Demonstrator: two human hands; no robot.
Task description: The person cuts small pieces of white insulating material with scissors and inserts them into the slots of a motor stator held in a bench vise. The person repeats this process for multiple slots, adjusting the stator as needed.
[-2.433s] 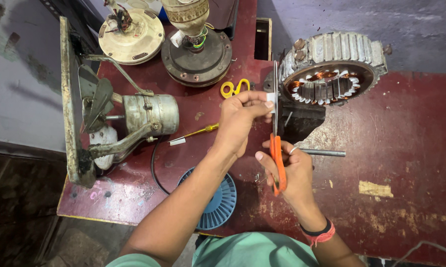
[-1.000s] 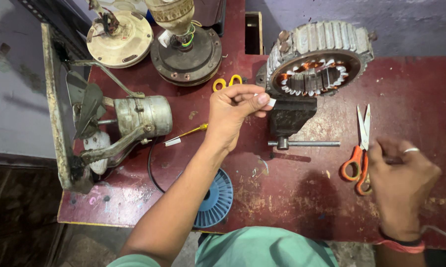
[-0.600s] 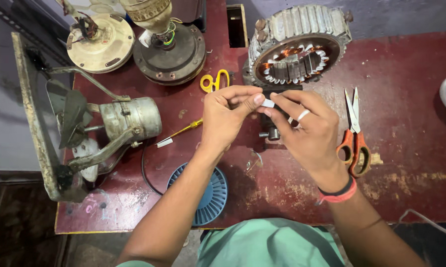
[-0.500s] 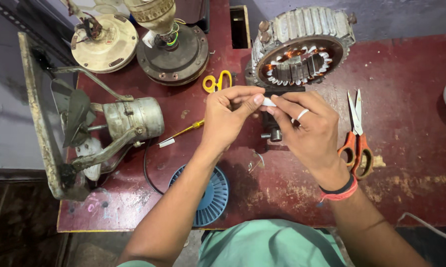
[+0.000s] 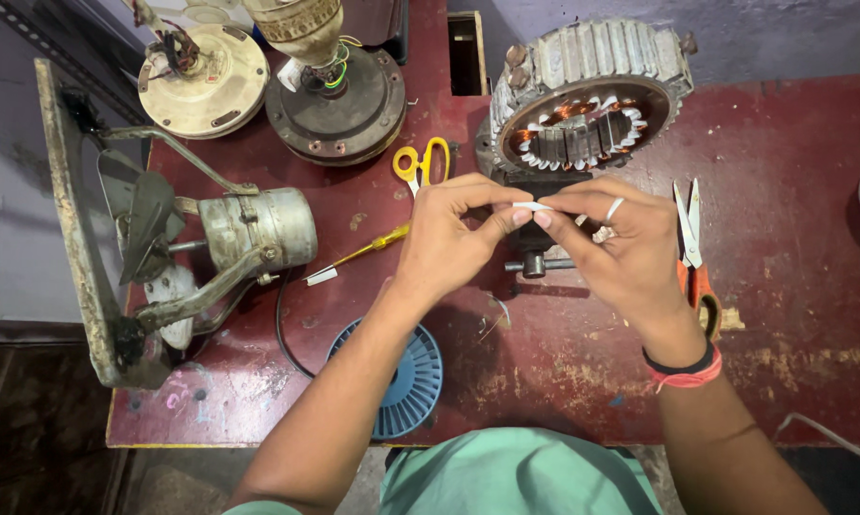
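White strip, pinched between both hands' fingertips

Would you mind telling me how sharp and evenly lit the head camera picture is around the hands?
Head view: both hands, left hand and right hand, and the small white strip they pinch look sharp; light is soft and even; wide-angle distortion bends the table edge; lower left corner is dark.

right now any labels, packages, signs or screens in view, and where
No packages, signs or screens in view.
Possible label: small white tag on the red workbench, at the tip of the yellow-handled screwdriver; rectangular, plain white.
Small white strip, pinched between left hand and right hand; too small to tell if it is a label.
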